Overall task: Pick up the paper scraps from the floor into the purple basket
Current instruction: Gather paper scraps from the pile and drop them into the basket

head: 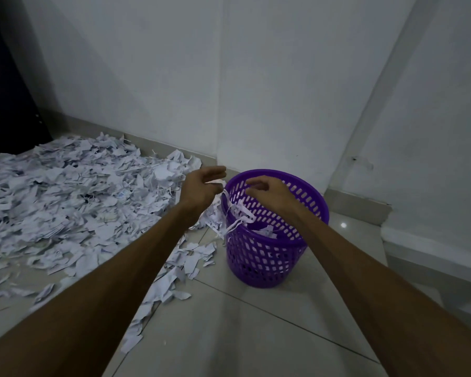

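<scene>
My one head camera looks forward and down, close over my arms, toward the floor (256, 322) corner

Looks like a bare corner of some indoor room, could be a home or a small office, hard to say which. You've got plain white walls (256, 77) meeting mid-frame, glossy pale floor tiles (256, 322) along the bottom, a tiled skirting strip (356, 200) and a dark doorway (3, 91) upper left.

Dim room corner, pale walls (256, 77), glossy grey tiled floor (256, 322), dark doorway (3, 104) at left
</scene>
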